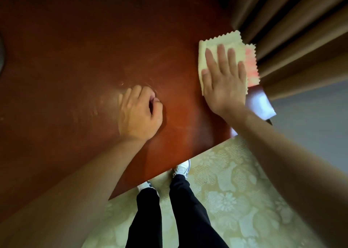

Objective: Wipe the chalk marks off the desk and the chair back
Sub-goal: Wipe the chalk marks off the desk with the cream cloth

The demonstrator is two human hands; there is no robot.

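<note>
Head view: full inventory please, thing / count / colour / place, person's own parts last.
desk: 1, reddish-brown wood, fills the left and centre.
chalk smears: faint whitish streaks, count unclear, on the desk around the left hand.
cloth: 1, pale yellow with a pink patch and zigzag edges, folded at the desk's right edge.
curtain: 1, brown, pleated, upper right.
carpet: 1, pale green-cream floral, below the desk.
grey floor or wall: 1 patch, right.
shoes: 2, white, on the carpet.
trousers: 1 pair, black, bottom centre.
left hand: 1, curled, resting on the desk.
right hand: 1, flat, pressing the cloth.
</note>
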